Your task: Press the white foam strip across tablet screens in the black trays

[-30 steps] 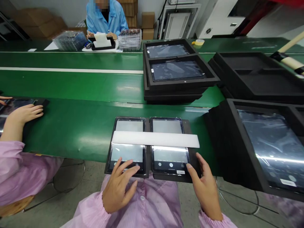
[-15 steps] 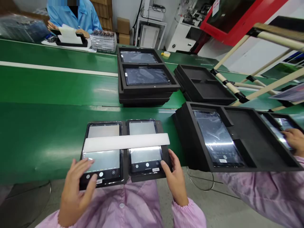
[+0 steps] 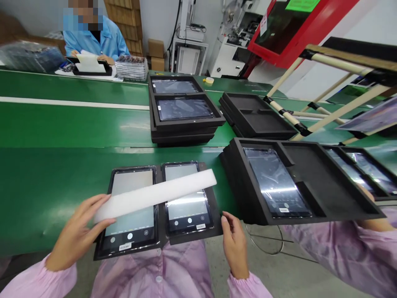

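A black foam tray [image 3: 217,225] lies at the near edge of the green belt and holds two lit tablets, a left tablet [image 3: 130,215] and a right tablet [image 3: 186,198]. A long white foam strip [image 3: 158,193] lies tilted across both screens. My left hand [image 3: 77,231] grips the strip's left end, which is lifted. My right hand [image 3: 234,242] rests at the tray's right front corner, fingers curled against its edge.
A stack of black trays with tablets [image 3: 182,109] stands behind. An empty black tray stack [image 3: 257,116] and a half-filled tray [image 3: 297,186] lie to the right, above a co-worker's pink sleeve [image 3: 347,248]. A person in blue [image 3: 93,39] works across the belt. A pipe rack [image 3: 325,95] stands right.
My left hand moved off the left tablet and took the strip's left end, tilting the strip. The view swung right. The neighbour's hand at the far right tray is gone from sight.
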Available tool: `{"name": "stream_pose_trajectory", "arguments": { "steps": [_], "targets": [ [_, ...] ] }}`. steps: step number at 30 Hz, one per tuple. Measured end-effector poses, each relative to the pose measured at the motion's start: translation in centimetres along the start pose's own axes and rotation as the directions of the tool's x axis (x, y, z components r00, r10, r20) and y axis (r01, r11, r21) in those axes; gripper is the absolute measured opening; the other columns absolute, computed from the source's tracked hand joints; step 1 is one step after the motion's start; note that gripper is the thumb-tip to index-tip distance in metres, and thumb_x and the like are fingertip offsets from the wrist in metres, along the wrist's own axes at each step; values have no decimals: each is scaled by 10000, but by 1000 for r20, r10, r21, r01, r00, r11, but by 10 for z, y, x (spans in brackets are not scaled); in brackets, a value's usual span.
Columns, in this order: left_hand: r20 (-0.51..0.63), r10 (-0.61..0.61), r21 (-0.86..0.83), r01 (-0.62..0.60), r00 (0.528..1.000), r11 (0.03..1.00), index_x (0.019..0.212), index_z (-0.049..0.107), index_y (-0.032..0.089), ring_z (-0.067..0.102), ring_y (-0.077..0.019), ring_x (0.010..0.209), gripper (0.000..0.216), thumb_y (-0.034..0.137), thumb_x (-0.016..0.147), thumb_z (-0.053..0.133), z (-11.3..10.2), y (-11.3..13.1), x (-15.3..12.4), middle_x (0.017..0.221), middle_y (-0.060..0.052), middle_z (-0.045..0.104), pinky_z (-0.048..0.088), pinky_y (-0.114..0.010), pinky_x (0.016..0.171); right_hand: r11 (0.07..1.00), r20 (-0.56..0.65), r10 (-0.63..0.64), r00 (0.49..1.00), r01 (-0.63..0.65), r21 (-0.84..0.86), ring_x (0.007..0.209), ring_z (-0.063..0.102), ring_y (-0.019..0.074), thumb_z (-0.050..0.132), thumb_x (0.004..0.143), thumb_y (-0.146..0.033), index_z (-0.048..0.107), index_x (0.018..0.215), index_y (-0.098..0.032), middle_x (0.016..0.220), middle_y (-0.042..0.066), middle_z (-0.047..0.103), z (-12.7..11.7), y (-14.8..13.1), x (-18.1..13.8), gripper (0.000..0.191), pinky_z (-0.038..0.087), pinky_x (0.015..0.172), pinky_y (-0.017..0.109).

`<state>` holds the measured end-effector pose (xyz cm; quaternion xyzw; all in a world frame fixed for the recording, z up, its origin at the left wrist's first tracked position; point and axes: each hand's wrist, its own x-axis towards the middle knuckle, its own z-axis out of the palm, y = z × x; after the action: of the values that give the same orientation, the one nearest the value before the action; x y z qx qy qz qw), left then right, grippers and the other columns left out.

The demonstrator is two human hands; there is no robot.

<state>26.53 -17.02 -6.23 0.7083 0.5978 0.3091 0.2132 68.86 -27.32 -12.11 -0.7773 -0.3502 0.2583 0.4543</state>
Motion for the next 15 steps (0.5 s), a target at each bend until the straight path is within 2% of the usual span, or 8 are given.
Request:
{"name": "stream_pose_trajectory", "arguments": {
  "steps": [2,3,5,7,8,10,12,15],
  "targets": [
    [-76,-225,-134,214,971,968,1350,615,402,526,-370,1361,606,634,796,702,-10,-5,-19,1432,4,609,339,-612,1214,998,-11,40,999,-40,-42,1058,636,324,514,898,-735,681,1077,-194,1126,142,698,-2,5,-4,593,496,920,446],
    [-81,-356,-222,332,931,917,1378,582,406,533,-366,1362,649,644,787,705,-13,-7,-28,1400,10,638,335,-622,1215,996,3,75,997,-75,-45,1005,646,322,510,883,-762,684,1057,-194,1094,137,705,-3,7,-6,619,502,889,442],
    [-1,-572,-341,538,820,771,1380,578,344,607,-379,1277,746,679,731,735,-14,-9,-43,1250,-26,729,402,-627,1171,987,53,159,986,-158,-6,877,657,303,515,845,-812,686,1039,-186,1038,123,713,-3,9,-9,677,518,820,431],
    [106,-678,-345,666,728,661,1306,633,252,668,-394,1169,797,712,668,763,-10,-9,-52,1119,-73,771,477,-596,1113,968,96,229,969,-237,78,802,653,279,547,811,-836,686,1057,-177,1018,110,714,-2,7,-10,717,538,768,413],
    [139,-697,-338,695,704,634,1270,654,225,678,-392,1149,795,719,657,767,-7,-8,-55,1122,-88,769,503,-568,1091,957,117,248,962,-261,123,798,653,273,566,803,-834,686,1080,-173,1027,108,716,-2,6,-11,726,547,748,400],
    [173,-702,-362,708,691,607,1243,671,229,671,-365,1175,735,718,698,741,-5,-4,-61,1208,-86,745,528,-505,1071,940,170,257,951,-286,184,841,660,277,597,800,-822,692,1141,-168,1080,112,721,-2,4,-11,744,558,709,375],
    [199,-686,-404,696,700,593,1228,688,260,660,-347,1207,658,698,739,720,-7,-1,-66,1276,-68,721,552,-470,1042,932,225,252,941,-298,205,958,672,304,620,797,-813,700,1211,-172,1180,123,715,-2,6,-12,767,571,709,366],
    [154,-656,-448,644,738,620,1135,737,266,681,-349,1172,553,702,810,639,-12,3,-76,1190,-66,752,603,-465,960,921,236,239,942,-297,252,1191,629,354,669,775,-800,721,1253,-199,1299,127,685,-1,14,-15,770,585,859,414]
  ]
}}
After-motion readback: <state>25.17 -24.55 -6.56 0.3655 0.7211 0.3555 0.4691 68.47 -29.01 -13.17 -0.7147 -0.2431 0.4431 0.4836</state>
